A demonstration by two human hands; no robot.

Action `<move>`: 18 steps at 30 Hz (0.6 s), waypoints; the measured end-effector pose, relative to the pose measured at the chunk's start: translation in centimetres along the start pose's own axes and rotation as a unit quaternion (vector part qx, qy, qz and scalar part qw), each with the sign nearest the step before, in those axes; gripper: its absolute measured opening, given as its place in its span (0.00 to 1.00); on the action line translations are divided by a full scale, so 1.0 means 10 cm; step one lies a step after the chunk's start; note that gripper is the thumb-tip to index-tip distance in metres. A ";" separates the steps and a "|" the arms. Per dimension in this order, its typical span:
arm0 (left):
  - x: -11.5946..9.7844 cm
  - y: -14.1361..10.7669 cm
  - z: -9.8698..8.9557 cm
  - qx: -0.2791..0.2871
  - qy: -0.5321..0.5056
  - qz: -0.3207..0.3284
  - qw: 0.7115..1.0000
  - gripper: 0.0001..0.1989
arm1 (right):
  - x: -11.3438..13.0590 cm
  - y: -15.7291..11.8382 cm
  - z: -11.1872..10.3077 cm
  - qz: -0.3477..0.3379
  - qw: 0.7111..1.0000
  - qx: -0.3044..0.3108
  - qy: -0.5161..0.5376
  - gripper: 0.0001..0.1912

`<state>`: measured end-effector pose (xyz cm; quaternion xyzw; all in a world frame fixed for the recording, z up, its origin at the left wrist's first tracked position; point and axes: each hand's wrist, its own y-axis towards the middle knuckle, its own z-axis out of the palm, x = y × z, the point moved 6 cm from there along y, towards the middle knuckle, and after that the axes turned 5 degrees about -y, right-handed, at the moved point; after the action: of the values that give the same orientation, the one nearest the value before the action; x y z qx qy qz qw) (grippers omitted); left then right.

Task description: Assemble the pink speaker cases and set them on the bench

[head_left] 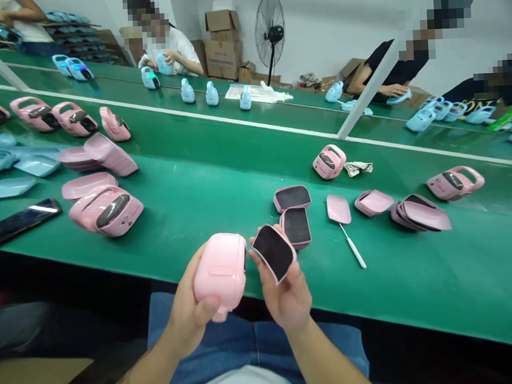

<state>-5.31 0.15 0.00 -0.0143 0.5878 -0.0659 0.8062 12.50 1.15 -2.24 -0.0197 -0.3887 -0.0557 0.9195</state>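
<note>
My left hand (189,311) grips a glossy pink plastic device housing (220,273) just above the front edge of the green bench. My right hand (283,290) holds a pink cover panel with a black pad (274,252), close beside the housing. Two similar black-padded pink panels (292,198) (295,227) lie on the bench just beyond that hand. Farther right are a bare pink panel (338,209) and a white-handled pick tool (355,247). Finished pink devices (106,210) (329,161) stand on either side.
Stacked pink shells (110,154) and pale blue shells (36,165) lie on the left of the green bench (412,276), near a dark phone (22,222). Co-workers (169,48) handle blue devices at a far bench. A white rail (236,120) divides the benches.
</note>
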 end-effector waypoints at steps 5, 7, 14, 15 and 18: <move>-0.01 -0.01 0.01 -0.039 0.055 0.031 0.997 0.55 | -0.13 -0.16 0.03 0.029 0.989 0.096 -0.109 0.48; 0.01 -0.01 0.02 -0.037 0.075 0.032 0.996 0.55 | -0.13 -0.19 0.08 0.035 0.985 0.115 -0.126 0.50; 0.05 -0.03 0.05 0.015 0.071 0.024 0.997 0.56 | -0.09 -0.22 0.05 0.029 0.971 0.128 -0.200 0.55; 0.05 -0.03 0.06 0.027 0.065 0.016 0.997 0.56 | -0.09 -0.22 0.03 0.028 0.969 0.128 -0.210 0.56; 0.03 -0.05 0.07 0.076 0.052 -0.026 0.995 0.55 | -0.03 -0.22 -0.03 0.001 0.962 0.130 -0.242 0.56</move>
<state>-4.59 -0.45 -0.02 0.0358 0.6218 -0.1319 0.7712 12.29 -1.01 -2.66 0.0862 -0.6036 0.0029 0.7926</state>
